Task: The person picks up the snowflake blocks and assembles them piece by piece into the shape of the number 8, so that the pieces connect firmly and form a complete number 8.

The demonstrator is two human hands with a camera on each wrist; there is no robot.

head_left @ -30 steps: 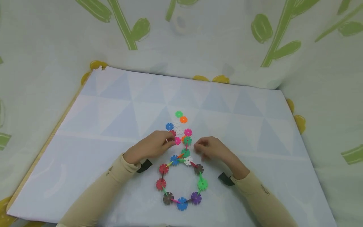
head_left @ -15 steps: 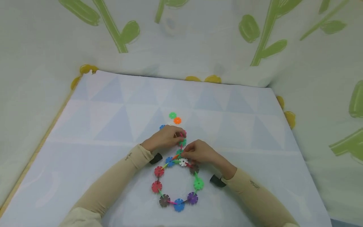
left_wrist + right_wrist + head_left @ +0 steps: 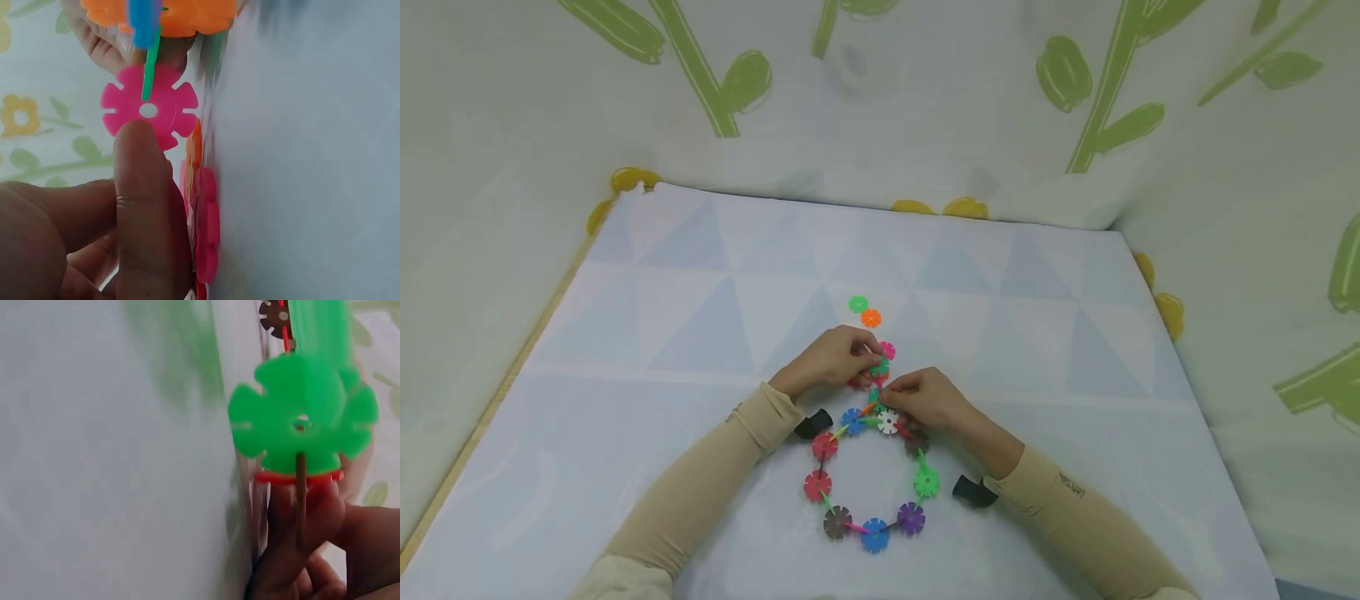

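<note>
Slotted plastic snowflake discs form a ring with a short stem at its far side. My left hand (image 3: 833, 360) pinches the stem's upper green disc (image 3: 882, 367) between thumb and fingertips. My right hand (image 3: 936, 408) pinches at the lower green disc (image 3: 874, 399), its fingertips partly covering it. A pink disc (image 3: 150, 103) links the two greens; in the left wrist view my thumb overlaps its edge. The ring holds a white disc (image 3: 888, 422), a brown disc (image 3: 838, 522) and others. In the right wrist view, a bright green ring disc (image 3: 300, 412) blocks part of my right hand.
Loose discs lie beyond the stem: a green one (image 3: 858, 304), an orange one (image 3: 871, 317) and a pink one (image 3: 887, 350). More are hidden behind my left hand. The pale triangle-patterned cloth (image 3: 1037, 333) covers the table, with a leaf-print curtain (image 3: 925, 100) behind.
My left hand has moved right from the loose discs to the top of the stem. My right hand has moved left and in to the lower green disc. The head view has shifted slightly.
</note>
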